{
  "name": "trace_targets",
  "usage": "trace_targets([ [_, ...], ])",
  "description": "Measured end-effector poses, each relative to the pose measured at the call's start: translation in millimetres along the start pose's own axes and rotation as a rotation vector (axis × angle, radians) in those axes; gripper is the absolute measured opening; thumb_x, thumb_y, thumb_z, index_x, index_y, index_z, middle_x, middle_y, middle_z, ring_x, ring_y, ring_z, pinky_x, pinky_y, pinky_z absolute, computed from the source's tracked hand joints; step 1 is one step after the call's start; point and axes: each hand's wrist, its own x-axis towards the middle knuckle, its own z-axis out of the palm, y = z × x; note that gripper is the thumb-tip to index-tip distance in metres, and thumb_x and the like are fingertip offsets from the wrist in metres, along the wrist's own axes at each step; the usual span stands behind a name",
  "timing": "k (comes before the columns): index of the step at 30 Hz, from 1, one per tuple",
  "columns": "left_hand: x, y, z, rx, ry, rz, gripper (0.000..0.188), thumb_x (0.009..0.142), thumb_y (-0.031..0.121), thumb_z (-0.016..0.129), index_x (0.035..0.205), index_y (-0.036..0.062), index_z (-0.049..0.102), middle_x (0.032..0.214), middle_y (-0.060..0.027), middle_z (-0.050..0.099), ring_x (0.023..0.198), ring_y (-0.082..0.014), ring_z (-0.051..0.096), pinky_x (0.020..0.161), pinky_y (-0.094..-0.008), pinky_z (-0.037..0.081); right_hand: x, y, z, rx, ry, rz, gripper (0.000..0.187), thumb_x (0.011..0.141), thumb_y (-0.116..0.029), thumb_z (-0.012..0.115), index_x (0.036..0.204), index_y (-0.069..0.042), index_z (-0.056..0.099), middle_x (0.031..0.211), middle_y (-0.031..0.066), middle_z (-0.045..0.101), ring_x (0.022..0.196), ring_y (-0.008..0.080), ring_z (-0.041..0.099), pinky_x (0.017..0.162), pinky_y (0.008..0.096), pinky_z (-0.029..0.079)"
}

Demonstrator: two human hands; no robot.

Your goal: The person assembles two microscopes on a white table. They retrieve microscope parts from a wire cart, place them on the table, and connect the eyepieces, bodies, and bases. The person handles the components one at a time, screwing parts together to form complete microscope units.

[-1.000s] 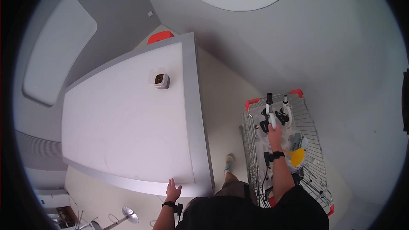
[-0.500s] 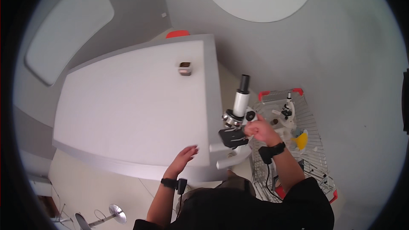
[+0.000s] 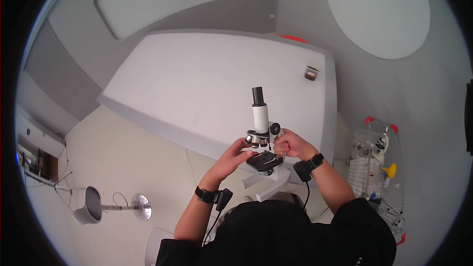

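Note:
A white and black microscope (image 3: 260,119) is held up in front of me, at the near edge of the table. Its tube points upward and its pale forked base hangs in the air. My right hand (image 3: 291,146) has its fingers wrapped round the microscope's arm, below the black focus knob. At the left side of the black stage is my left hand (image 3: 233,159), thumb and fingers apart, close to the objective lenses. Whether it touches the microscope I cannot tell; some fingertips are hidden behind the lenses.
The large white table (image 3: 197,79) carries a small box (image 3: 311,73) at its far right. To my right stands a wire shopping cart (image 3: 359,177) with a second microscope (image 3: 380,145) and a yellow funnel (image 3: 389,171). A stool (image 3: 93,206) is at the lower left.
My view has turned left. The microscope has come from beside the cart toward the middle in front of me, and my left hand has moved up next to its stage.

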Motion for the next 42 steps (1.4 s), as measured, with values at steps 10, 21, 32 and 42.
trace_targets([
  [10, -18.3, 25.0, -66.7, 0.001, 0.342, 0.06, 0.037, 0.087, 0.017, 0.077, 0.116, -0.0003, 0.059, 0.097, -0.0033, 0.069, 0.091, -0.0095, 0.062, 0.083, -0.0259, 0.049, 100.8, -7.5, 34.5, -0.136, -0.044, 0.071, 0.013, 0.087, 0.003, 0.05, 0.095, -0.008, 0.051, 0.052, -0.005, 0.032, 0.042, 0.008, 0.033, 0.047, 0.0288, 0.031],
  [21, 19.1, 63.1, -128.6, 0.055, 0.392, 0.141, 0.031, 0.093, 0.018, 0.067, 0.116, -0.0018, 0.061, 0.107, -0.0089, 0.07, 0.101, -0.0154, 0.064, 0.094, -0.03, 0.047, 156.1, -64.6, 72.6, -0.2, 0.134, 0.052, 0.008, 0.086, 0.0, 0.054, 0.093, -0.002, 0.051, 0.061, -0.0025, 0.042, 0.044, 0.0074, 0.037, 0.048, 0.0295, 0.036],
  [32, 71.1, 76.5, -226.5, -0.026, 0.193, 0.11, 0.036, 0.097, 0.02, 0.057, 0.123, -0.0054, 0.058, 0.118, -0.0137, 0.067, 0.111, -0.0217, 0.063, 0.104, -0.0356, 0.044, 229.5, -81.4, 69.7, -0.148, 0.274, 0.052, 0.008, 0.086, -0.001, 0.057, 0.087, -0.003, 0.049, 0.06, -0.0014, 0.043, 0.045, 0.0086, 0.037, 0.049, 0.0309, 0.036],
  [42, 97.0, 64.1, -359.0, -0.019, 0.141, 0.103, 0.054, 0.076, 0.008, 0.083, 0.123, 0.0004, 0.058, 0.11, -0.004, 0.066, 0.11, -0.0156, 0.06, 0.104, -0.0343, 0.043, 357.3, -39.7, 63.2, -0.295, 0.454, -0.15, 0.024, 0.083, -0.001, 0.061, 0.105, 0.006, 0.062, 0.067, 0.0011, 0.052, 0.052, 0.0087, 0.044, 0.049, 0.0275, 0.035],
])
